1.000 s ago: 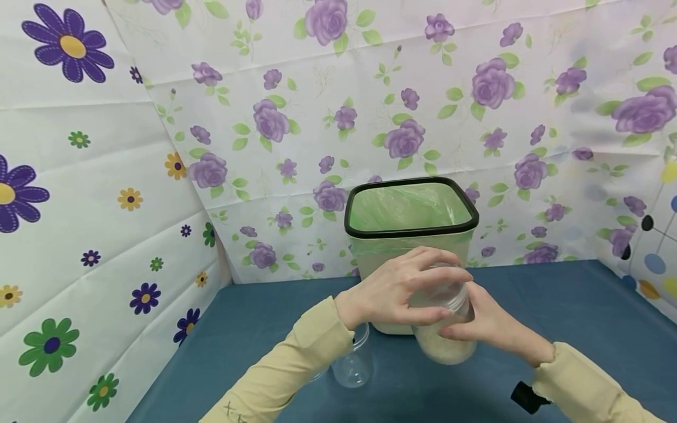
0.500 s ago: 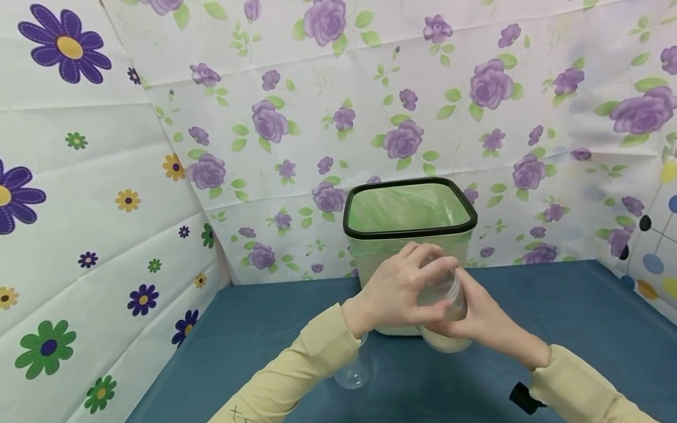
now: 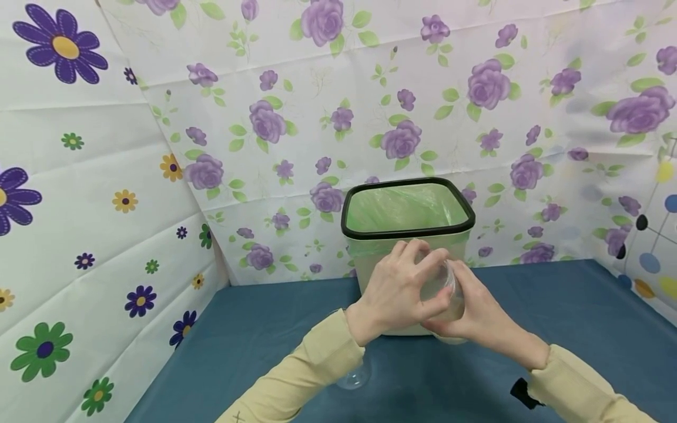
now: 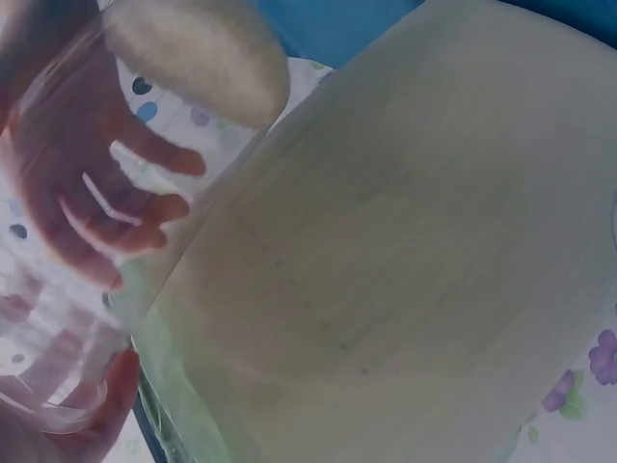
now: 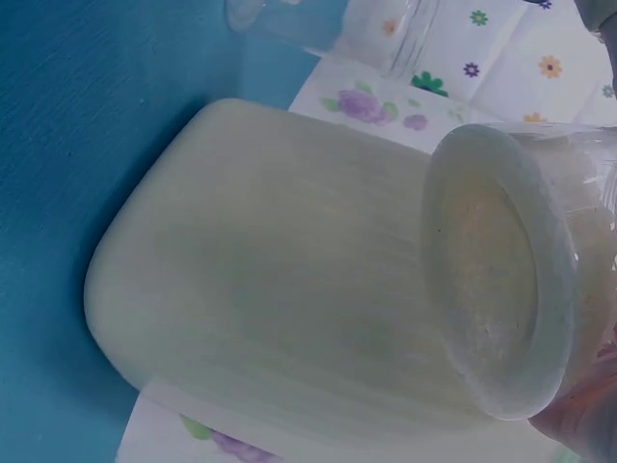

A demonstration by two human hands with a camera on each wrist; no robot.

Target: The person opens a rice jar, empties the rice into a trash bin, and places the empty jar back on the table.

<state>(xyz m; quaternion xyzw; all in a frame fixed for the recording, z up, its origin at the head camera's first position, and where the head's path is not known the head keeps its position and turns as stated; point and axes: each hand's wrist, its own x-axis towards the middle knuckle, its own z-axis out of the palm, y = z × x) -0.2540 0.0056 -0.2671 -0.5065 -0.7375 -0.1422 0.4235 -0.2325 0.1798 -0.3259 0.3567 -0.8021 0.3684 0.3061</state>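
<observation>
Both hands hold clear plastic in front of the bin in the head view. My right hand (image 3: 486,317) grips a clear jar (image 3: 452,306) round its side, its base tipped away from me. Pale, grainy-looking contents (image 4: 198,58) show inside it. Over the jar's mouth end, my left hand (image 3: 394,291) curls its fingers and thumb round a second clear container (image 3: 435,281), whose round end (image 4: 48,410) shows in the left wrist view. The mouth area is partly hidden by the fingers. In the right wrist view the jar's base (image 5: 496,275) faces the camera.
A pale bin (image 3: 365,258) with a black rim (image 3: 407,234) and green liner (image 3: 407,205) stands right behind the hands. Another clear jar (image 3: 353,376) stands on the blue table (image 3: 285,311), mostly behind the left sleeve. Flowered sheets (image 3: 296,117) surround the table.
Both hands have moved slightly up and left with the jar. It has tipped further, so less of its lower part shows below the right hand. The left forearm now covers more of the standing jar.
</observation>
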